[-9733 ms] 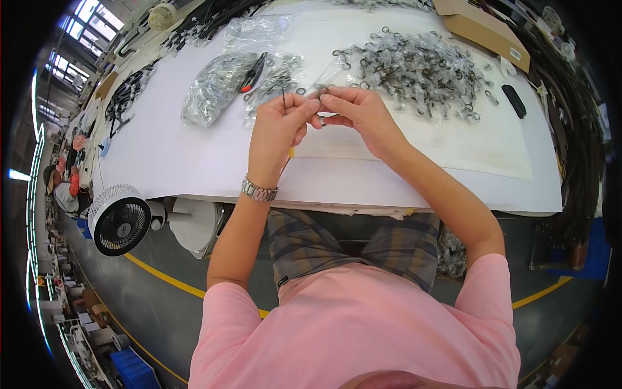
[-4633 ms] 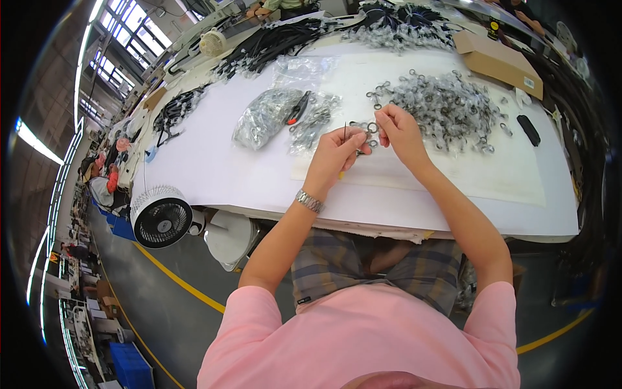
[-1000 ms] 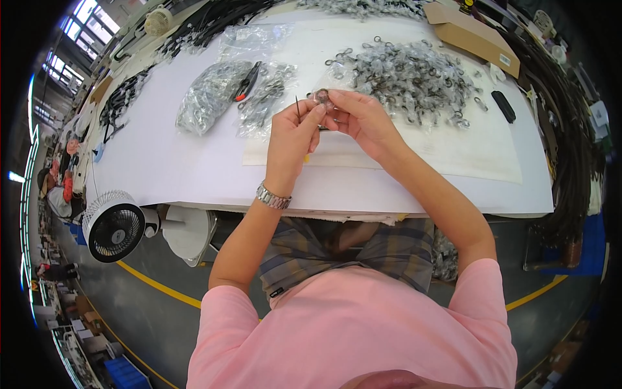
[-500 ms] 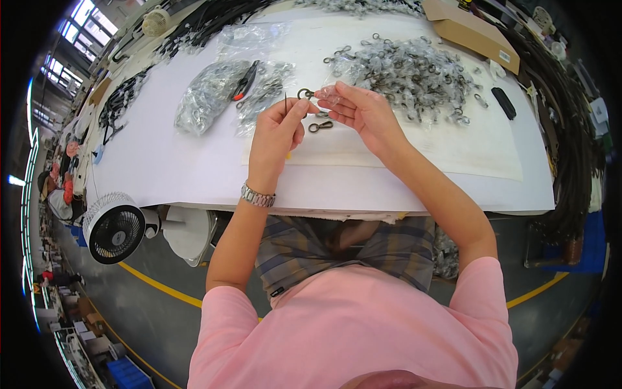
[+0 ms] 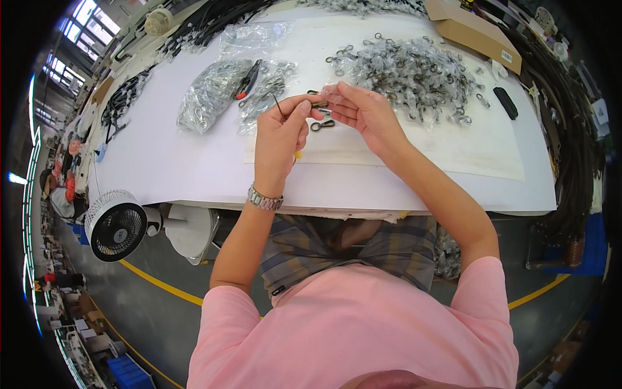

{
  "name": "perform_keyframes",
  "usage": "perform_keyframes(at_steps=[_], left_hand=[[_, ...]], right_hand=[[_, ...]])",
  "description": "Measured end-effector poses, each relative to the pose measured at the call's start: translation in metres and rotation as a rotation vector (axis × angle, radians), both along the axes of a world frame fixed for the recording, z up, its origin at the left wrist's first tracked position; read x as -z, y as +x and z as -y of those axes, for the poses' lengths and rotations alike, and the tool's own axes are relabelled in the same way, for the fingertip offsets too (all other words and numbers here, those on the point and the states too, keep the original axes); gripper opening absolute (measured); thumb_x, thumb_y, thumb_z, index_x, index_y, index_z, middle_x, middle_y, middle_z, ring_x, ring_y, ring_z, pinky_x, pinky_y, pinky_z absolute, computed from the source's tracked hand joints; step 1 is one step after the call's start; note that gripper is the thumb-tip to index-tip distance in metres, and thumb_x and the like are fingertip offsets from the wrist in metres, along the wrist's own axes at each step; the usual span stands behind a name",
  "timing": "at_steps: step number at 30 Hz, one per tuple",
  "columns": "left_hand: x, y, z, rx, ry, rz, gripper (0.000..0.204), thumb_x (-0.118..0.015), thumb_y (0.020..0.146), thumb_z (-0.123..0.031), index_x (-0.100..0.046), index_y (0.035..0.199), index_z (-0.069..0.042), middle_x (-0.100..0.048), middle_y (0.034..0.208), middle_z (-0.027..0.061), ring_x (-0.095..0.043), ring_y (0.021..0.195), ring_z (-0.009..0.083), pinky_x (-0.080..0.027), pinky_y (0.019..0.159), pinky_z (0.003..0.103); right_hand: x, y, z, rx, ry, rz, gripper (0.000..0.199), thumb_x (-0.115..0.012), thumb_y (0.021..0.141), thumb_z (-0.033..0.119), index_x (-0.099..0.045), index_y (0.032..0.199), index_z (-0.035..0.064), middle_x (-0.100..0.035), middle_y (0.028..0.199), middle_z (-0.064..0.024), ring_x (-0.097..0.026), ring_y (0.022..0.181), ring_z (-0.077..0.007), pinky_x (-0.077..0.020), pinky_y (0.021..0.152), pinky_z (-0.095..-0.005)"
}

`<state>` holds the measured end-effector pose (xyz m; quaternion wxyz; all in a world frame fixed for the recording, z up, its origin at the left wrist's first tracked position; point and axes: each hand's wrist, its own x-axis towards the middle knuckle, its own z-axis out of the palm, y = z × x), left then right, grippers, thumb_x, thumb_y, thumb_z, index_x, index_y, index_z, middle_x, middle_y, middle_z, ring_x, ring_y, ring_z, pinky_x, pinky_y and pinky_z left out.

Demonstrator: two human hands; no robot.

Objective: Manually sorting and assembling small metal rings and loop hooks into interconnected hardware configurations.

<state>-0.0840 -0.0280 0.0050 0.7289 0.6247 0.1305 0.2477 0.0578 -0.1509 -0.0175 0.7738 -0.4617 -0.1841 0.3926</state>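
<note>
Near the middle of the table, my left hand (image 5: 280,133) pinches a dark metal snap hook (image 5: 319,104) between thumb and fingertips. A thin dark rod (image 5: 278,106) sticks up from the same hand, and a small yellow piece (image 5: 298,155) shows below its palm; whether the two are one tool is hidden. Just right of it, my right hand (image 5: 370,118) has thumb and index finger closed on a crumpled clear plastic wrapper (image 5: 332,93), its other fingers loosely curled. Beneath the hands another snap hook (image 5: 322,126) lies on the white sheet, with more metal pieces partly covered by the fingers.
A large pile of plastic-wrapped hooks (image 5: 418,78) spreads at the back right. Left of my hands are a filled clear bag (image 5: 210,97) and red-and-black cutters (image 5: 249,79). A cardboard box (image 5: 476,39) and a black oblong object (image 5: 505,103) are at right; a fan (image 5: 118,230) stands lower left.
The snap hook in my left hand has tipped from ring-up to lying sideways toward my right hand. My left hand has turned slightly, and the thin rod now leans left.
</note>
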Motion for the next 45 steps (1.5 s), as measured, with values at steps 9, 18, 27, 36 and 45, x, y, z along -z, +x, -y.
perform_keyframes(at_steps=[9, 18, 27, 36, 45], left_hand=[[0.0, 0.01, 0.007, -0.163, 0.145, -0.005, 0.02, -0.062, 0.099, -0.009, -0.063, 0.117, -0.001, -0.076, 0.083, 0.0043, -0.039, 0.05, -0.0026, -0.03, 0.044, 0.017], [0.008, 0.022, 0.014, -0.042, 0.233, -0.074, 0.031, -0.058, 0.102, -0.013, -0.06, 0.128, 0.003, -0.073, 0.076, 0.0048, -0.044, 0.053, 0.0005, -0.034, 0.049, 0.02], [0.002, 0.026, 0.01, 0.033, 0.136, -0.026, 0.035, -0.058, 0.104, -0.015, -0.057, 0.134, 0.003, -0.067, 0.073, 0.0024, -0.037, 0.048, -0.0004, -0.025, 0.042, 0.018], [-0.016, -0.002, -0.022, 0.138, 0.223, -0.082, 0.029, -0.064, 0.101, -0.021, -0.071, 0.121, 0.0, -0.064, 0.074, -0.0023, -0.041, 0.051, 0.0003, -0.029, 0.045, 0.019], [0.014, -0.003, -0.02, -0.008, 0.351, 0.017, 0.012, -0.073, 0.086, -0.009, -0.067, 0.083, 0.0, -0.067, 0.072, 0.0042, -0.064, 0.063, 0.0093, -0.051, 0.058, 0.026]], right_hand=[[-0.002, -0.003, -0.001, -0.018, 0.026, 0.019, 0.034, -0.059, 0.106, 0.03, -0.068, 0.119, -0.0001, -0.073, 0.113, -0.0106, -0.073, 0.107, -0.0217, -0.0552, 0.096, -0.0322], [0.002, -0.003, 0.002, -0.034, 0.069, -0.01, 0.032, -0.059, 0.105, 0.028, -0.068, 0.117, -0.0005, -0.074, 0.105, -0.0071, -0.069, 0.089, -0.0129, -0.0549, 0.087, -0.0298], [0.007, 0.004, 0.0, -0.178, 0.116, 0.066, 0.029, -0.057, 0.106, 0.026, -0.068, 0.117, 0.0009, -0.07, 0.092, -0.0013, -0.062, 0.079, -0.0082, -0.0512, 0.079, -0.0254], [-0.004, -0.009, 0.001, -0.332, 0.007, 0.153, 0.027, -0.057, 0.107, 0.028, -0.066, 0.111, 0.0033, -0.071, 0.093, -0.0023, -0.06, 0.07, -0.0044, -0.0472, 0.063, -0.0206], [-0.006, -0.006, 0.006, -0.393, -0.198, 0.394, 0.029, -0.055, 0.107, 0.031, -0.065, 0.105, 0.004, -0.06, 0.079, 0.0018, -0.048, 0.062, -0.0041, -0.0394, 0.058, -0.0208]])
